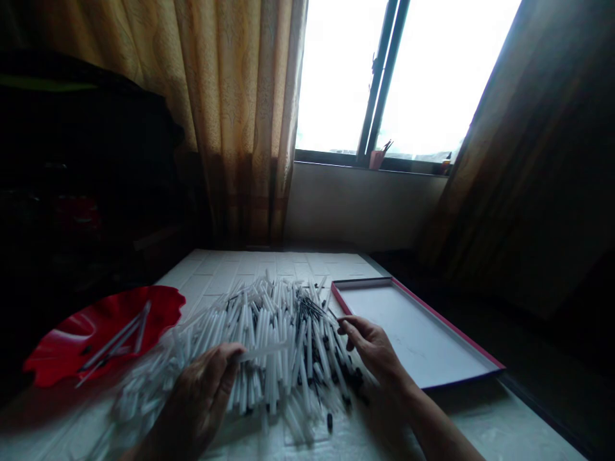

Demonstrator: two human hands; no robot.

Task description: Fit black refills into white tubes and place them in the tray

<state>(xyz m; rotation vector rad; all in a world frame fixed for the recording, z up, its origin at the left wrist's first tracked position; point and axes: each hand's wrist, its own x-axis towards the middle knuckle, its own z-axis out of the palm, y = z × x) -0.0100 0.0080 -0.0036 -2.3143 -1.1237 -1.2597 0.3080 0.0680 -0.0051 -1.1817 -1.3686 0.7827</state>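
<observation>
My left hand [206, 387] is closed on a translucent white pen barrel [266, 350], which points to the right above the pile. At the right side of the pile, my right hand [372, 349] pinches a thin dark stick [334, 314] that looks like a pen refill. Between and beyond both hands spreads a large heap of translucent white pen barrels [240, 323]. A bunch of thin dark refills [310, 306] lies on top of it. Small black caps [329, 422] are scattered at its near right edge. Motion blurs the near part of the heap.
A red wavy-rimmed bowl [161, 298] holding a few barrels stands at the left. On the right lies a shallow white tray [413, 326] with a red and dark rim. The white brick-patterned table [288, 261] reaches toward a wall, curtains [235, 115] and a window.
</observation>
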